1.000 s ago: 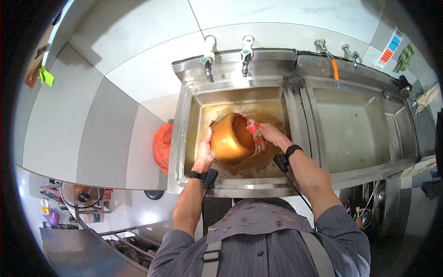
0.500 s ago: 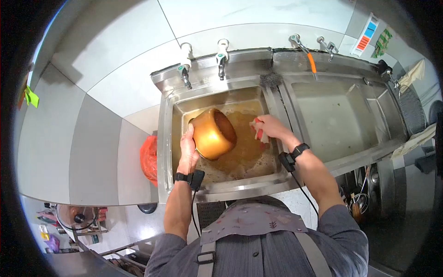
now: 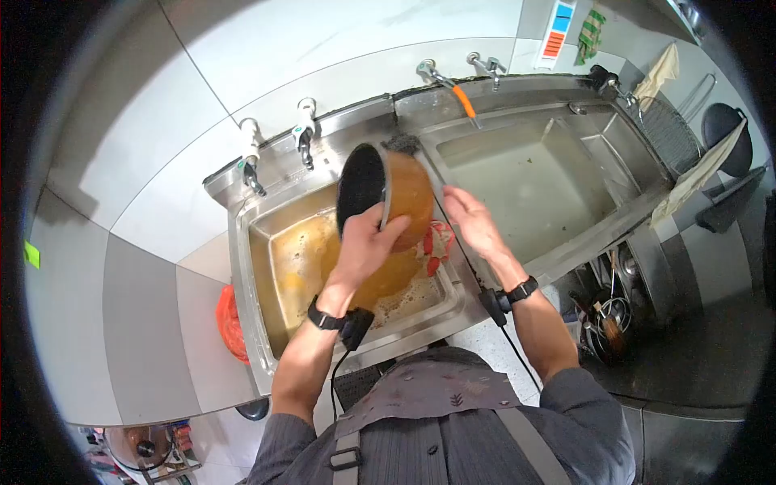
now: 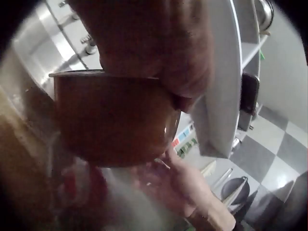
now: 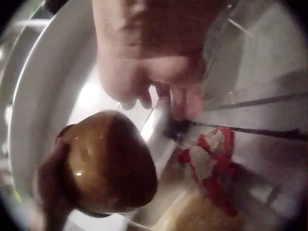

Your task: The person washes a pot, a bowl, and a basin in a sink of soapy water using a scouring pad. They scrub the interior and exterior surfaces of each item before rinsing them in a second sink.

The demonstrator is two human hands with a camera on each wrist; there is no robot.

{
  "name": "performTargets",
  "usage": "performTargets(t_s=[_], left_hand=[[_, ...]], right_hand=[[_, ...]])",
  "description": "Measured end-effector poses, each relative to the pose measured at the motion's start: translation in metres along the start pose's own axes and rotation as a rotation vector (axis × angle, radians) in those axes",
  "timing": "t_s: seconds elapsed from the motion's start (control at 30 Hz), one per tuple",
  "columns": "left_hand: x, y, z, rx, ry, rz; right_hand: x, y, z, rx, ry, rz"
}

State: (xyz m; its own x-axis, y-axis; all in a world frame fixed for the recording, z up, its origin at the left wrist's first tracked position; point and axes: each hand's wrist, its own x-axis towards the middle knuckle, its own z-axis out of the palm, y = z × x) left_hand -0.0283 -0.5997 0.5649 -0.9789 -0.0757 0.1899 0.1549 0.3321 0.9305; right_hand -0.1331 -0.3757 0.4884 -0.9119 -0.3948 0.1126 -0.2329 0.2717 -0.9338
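A golden-brown pot [image 3: 414,194] with a dark inside hangs tilted above the right part of the left sink basin, its mouth facing left. My left hand [image 3: 365,249] grips it at the rim, thumb spread over the outer wall; in the left wrist view the pot [image 4: 115,122] hangs just beneath that hand. Just right of the pot is my right hand [image 3: 477,226], holding nothing, its fingers extended, as the right wrist view of the hand [image 5: 154,57] also shows. A wet red-and-white cloth [image 3: 437,246] lies at the basin's right edge, below the pot.
Brownish water stands in the left basin [image 3: 257,267]; cloudy water fills the right basin [image 3: 594,214]. Taps [image 3: 304,145] project from the wall behind. A dark scrubber [image 3: 402,145] sits on the divider's back end. An orange-red bag [image 3: 230,323] hangs beside the sink's left side.
The left hand has lifted the pot and turned it, swinging its mouth from right to left. My right hand has let go of the cloth. The head view has turned to the right.
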Motion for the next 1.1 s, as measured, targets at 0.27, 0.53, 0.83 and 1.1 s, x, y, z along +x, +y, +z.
performTargets(t_s=[0.27, 0.53, 0.83, 1.1], left_hand=[[0.08, 0.015, 0.148, -0.448, -0.447, 0.075], [0.119, -0.048, 0.25, -1.094, -0.572, -0.402], [0.148, -0.079, 0.273, -0.183, -0.431, -0.449], [0.154, -0.092, 0.289, -0.067, -0.241, -0.531]], right_hand=[[-0.042, -0.034, -0.105, 0.26, 0.511, -0.049], [-0.049, 0.066, -0.187, -0.015, 0.461, 0.271], [0.014, 0.231, -0.281, -0.156, 0.033, 0.747], [0.067, 0.224, -0.26, 0.491, 0.152, 0.765]])
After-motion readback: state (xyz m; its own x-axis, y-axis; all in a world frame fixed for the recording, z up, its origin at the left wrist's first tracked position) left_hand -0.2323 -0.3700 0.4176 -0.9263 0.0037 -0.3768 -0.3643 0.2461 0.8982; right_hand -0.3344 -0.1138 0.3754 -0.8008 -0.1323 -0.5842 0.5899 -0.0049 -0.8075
